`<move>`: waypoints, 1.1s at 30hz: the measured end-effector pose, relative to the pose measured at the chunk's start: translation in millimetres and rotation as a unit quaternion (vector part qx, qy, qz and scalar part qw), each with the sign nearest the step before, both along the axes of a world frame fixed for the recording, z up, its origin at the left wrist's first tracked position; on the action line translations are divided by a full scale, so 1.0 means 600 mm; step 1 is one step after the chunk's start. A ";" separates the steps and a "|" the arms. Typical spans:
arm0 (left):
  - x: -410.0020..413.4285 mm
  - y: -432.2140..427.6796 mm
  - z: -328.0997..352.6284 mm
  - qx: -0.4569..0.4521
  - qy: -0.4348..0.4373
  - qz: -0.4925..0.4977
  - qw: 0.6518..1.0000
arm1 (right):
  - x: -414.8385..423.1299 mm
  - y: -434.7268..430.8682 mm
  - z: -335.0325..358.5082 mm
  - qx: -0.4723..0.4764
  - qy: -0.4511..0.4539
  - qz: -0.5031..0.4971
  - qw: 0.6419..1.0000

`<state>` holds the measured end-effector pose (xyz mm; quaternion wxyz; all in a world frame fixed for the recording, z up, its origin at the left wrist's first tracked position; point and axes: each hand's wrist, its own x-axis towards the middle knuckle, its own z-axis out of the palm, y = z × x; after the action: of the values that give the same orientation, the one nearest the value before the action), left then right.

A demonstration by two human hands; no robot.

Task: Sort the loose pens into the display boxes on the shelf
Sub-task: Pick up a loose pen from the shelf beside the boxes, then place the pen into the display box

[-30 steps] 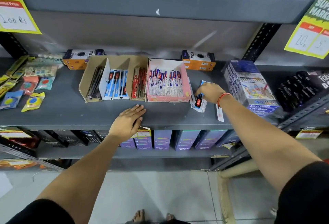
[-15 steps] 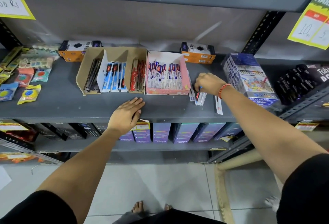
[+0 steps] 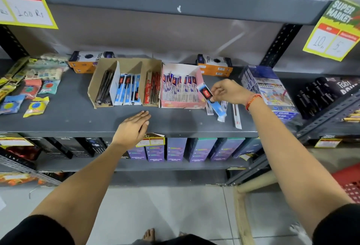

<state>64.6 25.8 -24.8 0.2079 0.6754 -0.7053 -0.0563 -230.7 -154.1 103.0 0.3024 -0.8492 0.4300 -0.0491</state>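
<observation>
My right hand (image 3: 230, 91) pinches a blue-and-white packaged pen (image 3: 211, 101), lifted off the shelf beside the pink display box (image 3: 182, 103). That box holds a row of white, blue and red pen packs. Left of it stands a brown cardboard display box (image 3: 97, 87) with dark pens, blue packs and red packs in separate compartments. Loose pens (image 3: 236, 115) lie on the grey shelf (image 3: 78, 122) under and right of my right hand. My left hand (image 3: 133, 126) rests flat on the shelf's front edge, holding nothing.
Two orange-and-white boxes (image 3: 215, 65) stand at the back. A large colour-pencil box (image 3: 269, 91) sits right of my hand, dark packs (image 3: 327, 92) beyond it. Small packets (image 3: 36, 106) lie at the left. Price tags hang from the upper shelf; purple boxes (image 3: 175, 149) fill the lower shelf.
My right hand has closed on a blue-and-white pen pack among the loose ones and raised it off the shelf, tilting it toward the pink box. My left hand stayed flat.
</observation>
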 end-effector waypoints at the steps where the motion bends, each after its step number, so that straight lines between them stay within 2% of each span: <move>1: 0.014 0.005 0.001 -0.003 0.000 0.023 1.000 | 0.010 0.002 0.005 0.018 -0.040 -0.011 0.999; 4: 0.056 0.024 0.001 0.003 -0.012 0.066 0.998 | 0.049 0.006 0.011 0.076 -0.178 -0.069 0.979; 6: 0.070 0.032 -0.001 0.006 -0.032 0.059 0.998 | 0.084 0.009 0.010 0.112 -0.245 -0.101 0.958; 10: 0.077 0.030 0.000 0.007 -0.042 0.069 0.997 | 0.189 0.012 0.009 0.138 -0.332 -0.151 0.921; 13: 0.073 0.026 -0.004 -0.007 -0.045 0.092 0.995 | 0.278 0.013 0.007 0.145 -0.352 -0.157 0.911; 15: 0.074 0.025 -0.008 -0.012 -0.042 0.098 0.994 | 0.334 0.018 0.004 0.154 -0.338 -0.151 0.916; 18: 0.077 0.023 -0.014 -0.017 -0.040 0.101 0.994 | 0.401 0.019 -0.001 0.128 -0.280 -0.138 0.941; 24: 0.078 0.020 -0.019 -0.031 -0.040 0.107 0.993 | 0.479 0.005 -0.017 0.059 -0.115 -0.148 0.980; 29: 0.080 0.016 -0.028 -0.061 -0.037 0.110 0.991 | 0.494 0.002 -0.043 0.110 0.004 -0.115 0.987; 33: 0.080 0.013 -0.032 -0.072 -0.043 0.109 0.991 | 0.534 0.013 -0.030 0.017 -0.024 -0.113 0.993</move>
<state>112.6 33.9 -44.2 0.2307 0.7331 -0.6381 0.0467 89.9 -146.6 84.7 0.3194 -0.7884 0.5168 -0.0966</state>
